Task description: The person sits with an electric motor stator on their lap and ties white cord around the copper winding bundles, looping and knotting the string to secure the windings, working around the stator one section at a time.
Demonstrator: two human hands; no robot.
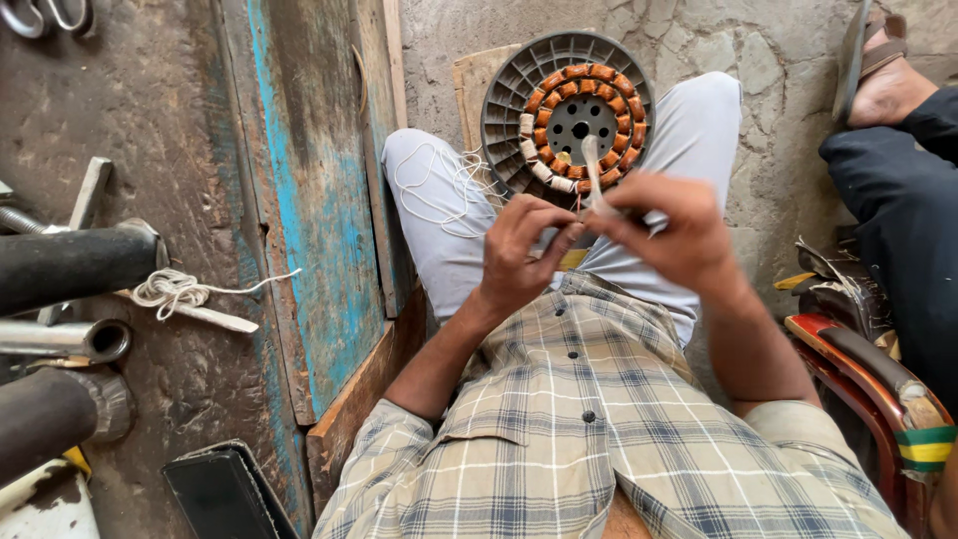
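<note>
Left hand (519,250): pinching thin white strip (591,170) at frame centre.
Right hand (671,228): pinching same strip.
Strip: light, limp; likely best pinched near ends.
Stator (569,110): looks heavy, rigid; windings probably delicate.

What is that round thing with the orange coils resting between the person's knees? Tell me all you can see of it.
The round grey part looks like plastic, with radial ribs around its rim. Inside sits a ring of copper-orange wound coils, a few wrapped pale, around a dark hub with small holes. It leans on the person's grey-trousered legs, over a wooden board. A pale strip held by the right hand crosses its lower edge; loose white thread lies beside it.
</note>
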